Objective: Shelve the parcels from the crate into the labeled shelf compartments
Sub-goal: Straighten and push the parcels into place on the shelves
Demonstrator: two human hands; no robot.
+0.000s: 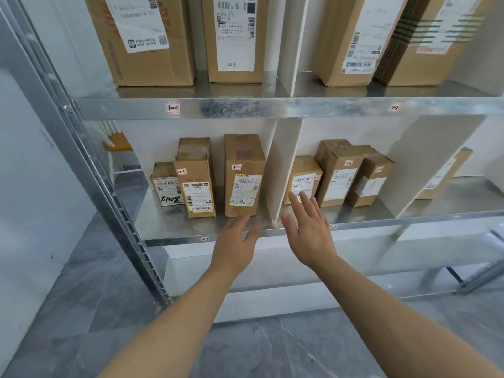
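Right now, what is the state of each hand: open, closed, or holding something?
Left hand: open, holding nothing, fingertips by the tall parcel base.
Right hand: open, holding nothing, fingers spread before the small parcel.

Three parcels (244, 174) left of divider (283, 170), three right.

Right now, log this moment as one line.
stage: shelving | left hand: open, near tall 2-1 box | right hand: open, before left 2-2 box | holding: nothing

I have one head-worn wide-angle view, facing forward and slightly down, close to the metal shelf (272, 107), with floor (81, 309) below.
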